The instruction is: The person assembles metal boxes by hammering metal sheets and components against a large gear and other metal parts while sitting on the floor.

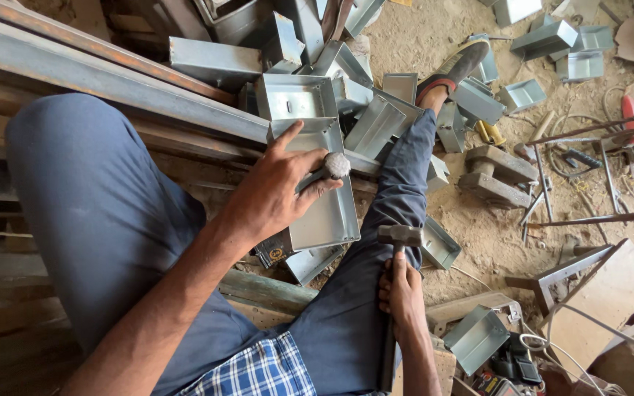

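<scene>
Left grip pinching punch over metal box | right grip clenched round hammer

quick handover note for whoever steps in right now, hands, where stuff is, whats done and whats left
Left hand: grips a punch with a mushroomed head, set on the sheet-metal tray lying across the steel beam.
Right hand: holds a hammer by the handle, head low beside the knee, not raised.
Done: many similar folded trays lie in a pile past the beam.
Left: no punch mark visible on this tray; the strike seems not yet made.
</scene>
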